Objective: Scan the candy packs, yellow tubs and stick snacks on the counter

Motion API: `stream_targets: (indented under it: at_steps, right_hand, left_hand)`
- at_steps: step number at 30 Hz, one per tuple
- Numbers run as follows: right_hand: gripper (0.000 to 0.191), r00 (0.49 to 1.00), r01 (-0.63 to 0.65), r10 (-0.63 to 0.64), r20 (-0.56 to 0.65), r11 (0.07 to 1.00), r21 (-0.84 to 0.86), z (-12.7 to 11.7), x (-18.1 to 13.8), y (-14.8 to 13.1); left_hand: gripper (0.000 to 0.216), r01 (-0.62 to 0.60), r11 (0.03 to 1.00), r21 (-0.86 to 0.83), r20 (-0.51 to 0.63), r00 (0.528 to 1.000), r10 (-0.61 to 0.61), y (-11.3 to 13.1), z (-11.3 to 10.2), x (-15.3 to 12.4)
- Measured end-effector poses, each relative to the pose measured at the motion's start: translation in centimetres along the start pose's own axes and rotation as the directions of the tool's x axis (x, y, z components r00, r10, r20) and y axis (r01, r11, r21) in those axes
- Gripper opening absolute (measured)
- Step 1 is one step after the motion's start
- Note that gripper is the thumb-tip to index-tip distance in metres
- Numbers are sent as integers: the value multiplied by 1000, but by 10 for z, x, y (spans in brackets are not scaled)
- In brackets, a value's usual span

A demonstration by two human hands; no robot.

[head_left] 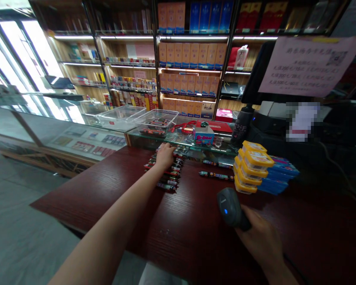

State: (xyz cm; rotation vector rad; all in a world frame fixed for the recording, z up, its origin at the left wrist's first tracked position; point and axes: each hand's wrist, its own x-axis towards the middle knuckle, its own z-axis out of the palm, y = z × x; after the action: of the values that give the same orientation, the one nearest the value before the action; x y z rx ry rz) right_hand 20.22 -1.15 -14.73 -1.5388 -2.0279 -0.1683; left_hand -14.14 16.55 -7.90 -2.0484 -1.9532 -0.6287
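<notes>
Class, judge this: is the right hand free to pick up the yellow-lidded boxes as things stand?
Probably not: the right hand grips the scanner, though bare counter lies between it and the yellow-lidded boxes.

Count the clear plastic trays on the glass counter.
2. The left tray sits on the glass counter; the right tray is beside it, holding small packs, beyond the left hand. No others show.
</notes>
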Motion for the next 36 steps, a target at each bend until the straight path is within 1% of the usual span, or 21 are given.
stream_targets:
  at_steps: [4,7,9,12,16,18,21,25,28,32,36]
  right_hand:
    - [32,1000,-20,20,-2,999,-27,-2,1,-1]
    - [32,999,-35,34,-21,999,-29,-4,1,-2]
    - [32,998,-48,47,-31,998,-26,-6,2,-3]
    - [32,997,-66,66,-28,997,-24,-7,2,-3]
    - [33,998,-56,56,-14,998,-17,-7,3,0]
    - [34,998,-67,67,-15,998,-9,-8,3,-1]
    - [33,995,-97,97,-23,995,1,-10,3,-4]
    - [30,996,-91,91,-23,996,15,-13,3,-8]
    - [30,996,-91,91,-20,995,29,-14,2,-8]
    - [30,996,-85,85,-10,996,32,-13,2,-8]
    - [30,995,-102,102,21,994,42,-13,3,-8]
  left_hand:
    - [37,-98,989,-107,-12,995,97,40,8,-11]
    - [33,-193,959,-207,-11,981,195,72,21,-22]
    - [31,-231,942,-244,0,971,239,92,31,-29]
    - [30,-249,937,-244,85,957,277,119,43,-37]
    - [28,-182,973,-142,238,948,212,141,48,-42]
    - [27,-165,980,-114,277,942,191,144,46,-42]
    - [19,-155,982,-105,293,939,180,140,39,-45]
    - [17,-134,984,-118,229,961,158,124,33,-57]
    - [17,-103,983,-154,187,974,132,114,32,-72]
    - [20,-35,988,-153,174,983,61,110,37,-88]
    - [18,-13,976,-219,132,990,43,109,42,-95]
